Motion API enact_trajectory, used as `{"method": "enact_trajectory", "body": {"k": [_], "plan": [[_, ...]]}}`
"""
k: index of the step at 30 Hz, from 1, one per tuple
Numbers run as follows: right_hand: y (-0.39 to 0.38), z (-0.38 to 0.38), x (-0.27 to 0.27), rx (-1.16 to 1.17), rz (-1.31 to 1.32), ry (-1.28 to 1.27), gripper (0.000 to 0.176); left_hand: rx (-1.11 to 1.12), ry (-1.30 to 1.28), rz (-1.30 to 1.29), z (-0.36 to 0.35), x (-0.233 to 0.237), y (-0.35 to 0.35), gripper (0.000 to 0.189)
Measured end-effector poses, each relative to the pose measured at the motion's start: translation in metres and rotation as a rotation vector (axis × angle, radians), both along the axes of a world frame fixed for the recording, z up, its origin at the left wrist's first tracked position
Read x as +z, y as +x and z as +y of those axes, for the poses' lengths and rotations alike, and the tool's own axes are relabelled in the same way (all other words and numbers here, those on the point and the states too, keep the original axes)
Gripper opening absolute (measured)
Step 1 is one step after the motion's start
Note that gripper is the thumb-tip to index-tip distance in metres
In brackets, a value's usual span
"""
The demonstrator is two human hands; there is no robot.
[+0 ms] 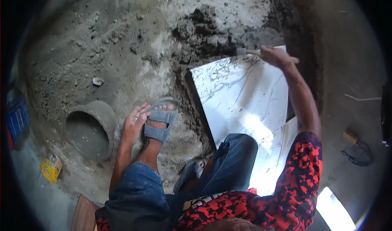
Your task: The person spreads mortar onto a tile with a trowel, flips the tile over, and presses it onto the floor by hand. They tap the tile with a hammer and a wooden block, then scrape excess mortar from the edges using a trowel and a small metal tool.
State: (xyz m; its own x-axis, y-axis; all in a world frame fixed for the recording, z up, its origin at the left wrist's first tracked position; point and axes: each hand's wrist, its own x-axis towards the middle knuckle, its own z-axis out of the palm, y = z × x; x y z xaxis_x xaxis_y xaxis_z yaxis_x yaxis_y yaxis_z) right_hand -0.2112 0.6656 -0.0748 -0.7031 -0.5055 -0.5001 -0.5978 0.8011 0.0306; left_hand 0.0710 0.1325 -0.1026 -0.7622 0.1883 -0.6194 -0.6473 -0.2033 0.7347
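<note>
My right hand [277,56] is wrapped round the wooden handle of a mallet [241,51]. The mallet's pale head is over the far edge of a glossy white tile [241,88] with dark veins, beside dark wet mortar. My left hand [138,117] is beside my sandalled foot [163,116], its fingers extended near the sandal's strap, holding nothing visible. A second white tile [290,129] lies against the near side of the first.
A round, mortar-stained bucket [104,112] lies at the left, with a yellow container [51,168] below it. Dark mortar clumps [200,27] are beyond the tile. A coiled cable [360,154] rests on the floor at the right.
</note>
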Motion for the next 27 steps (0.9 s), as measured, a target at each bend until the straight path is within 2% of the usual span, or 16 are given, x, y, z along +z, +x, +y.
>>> {"method": "enact_trajectory", "body": {"k": [2,4,7,10,13,16,21,25,27], "plan": [[-0.012,0.01,0.007,0.087,0.0,0.023,0.023,-0.011,-0.037,0.002,-0.006,0.0,0.007,0.068],[-0.018,0.008,0.02,0.072,0.026,-0.018,0.02,-0.007,-0.042,0.01,-0.012,-0.001,0.01,0.068],[-0.019,0.013,0.035,0.018,0.015,0.174,0.02,-0.031,-0.03,-0.001,0.0,0.0,0.014,0.068],[-0.016,0.021,0.034,-0.096,0.056,0.169,0.021,-0.066,-0.014,0.028,0.007,0.004,0.002,0.069],[-0.021,0.015,0.036,-0.062,0.076,0.221,0.021,-0.058,0.016,0.047,0.014,0.008,0.0,0.074],[-0.01,-0.002,0.044,-0.095,0.146,0.244,0.021,-0.1,-0.012,0.018,0.012,0.006,-0.004,0.068],[-0.004,0.0,0.072,-0.055,0.079,0.284,0.02,-0.088,0.006,0.007,0.025,0.008,-0.012,0.067],[-0.006,0.004,0.057,-0.124,0.07,0.388,0.019,-0.143,0.005,0.042,0.029,0.013,-0.026,0.065],[-0.014,0.008,0.043,-0.191,0.064,0.428,0.018,-0.087,0.014,0.041,0.024,0.008,-0.027,0.065]]}}
